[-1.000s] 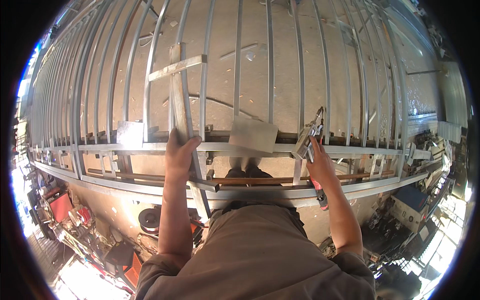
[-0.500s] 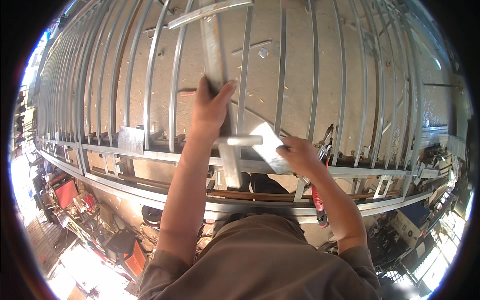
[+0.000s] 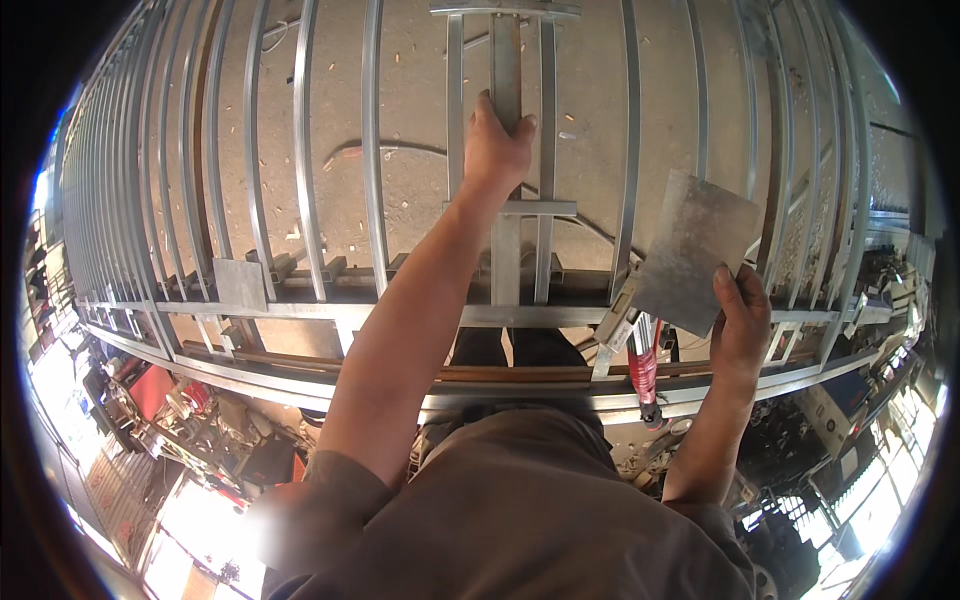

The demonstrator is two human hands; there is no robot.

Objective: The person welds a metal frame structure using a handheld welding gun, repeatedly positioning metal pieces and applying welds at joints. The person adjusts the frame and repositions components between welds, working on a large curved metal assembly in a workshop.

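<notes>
My left hand (image 3: pixel 498 150) is wrapped round a flat metal bar (image 3: pixel 506 65) with a crosspiece (image 3: pixel 538 208) near me and another (image 3: pixel 505 10) at its far end. The bar lies lengthwise between two upright bars of a large metal grille (image 3: pixel 372 150), its crosspieces spanning them. Off to the right, my right hand (image 3: pixel 742 320) pinches the lower edge of a thin grey rectangular metal plate (image 3: pixel 695 250), thumb on its face. The plate is raised and tilted above the grille's bars.
Another small metal plate (image 3: pixel 240 285) rests on the grille's near rail at the left. A red-handled tool (image 3: pixel 644 372) stands by the rail below my right hand. A cable (image 3: pixel 400 148) and scraps lie on the floor beyond. Clutter and a red box (image 3: pixel 150 390) sit at the lower left.
The bar in my left hand has swung straight and come down onto the grille, more to the right in view. My right hand has moved right with the plate, turning its face up.
</notes>
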